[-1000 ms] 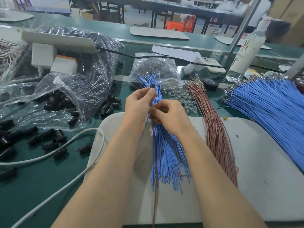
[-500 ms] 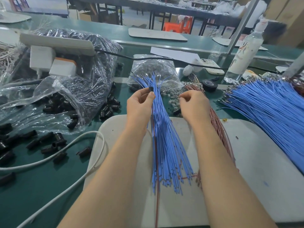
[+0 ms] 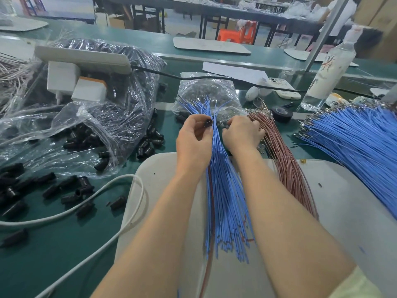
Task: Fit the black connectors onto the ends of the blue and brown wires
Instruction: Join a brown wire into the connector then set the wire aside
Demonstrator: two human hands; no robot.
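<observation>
Right grip (image 3: 241,134) has swung from the left grip (image 3: 193,139) to the brown wires (image 3: 285,164), fingers curled; whether it pinches one, I cannot tell. Left grip pinches a connector (image 3: 208,122) above the blue wires (image 3: 225,190). No finished wire shows on the table (image 3: 64,244); most work seems left.

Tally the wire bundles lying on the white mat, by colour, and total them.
Blue wire bundles: 2, the middle bundle and the right bundle
Brown wire bundle: 1
Total: 3
</observation>
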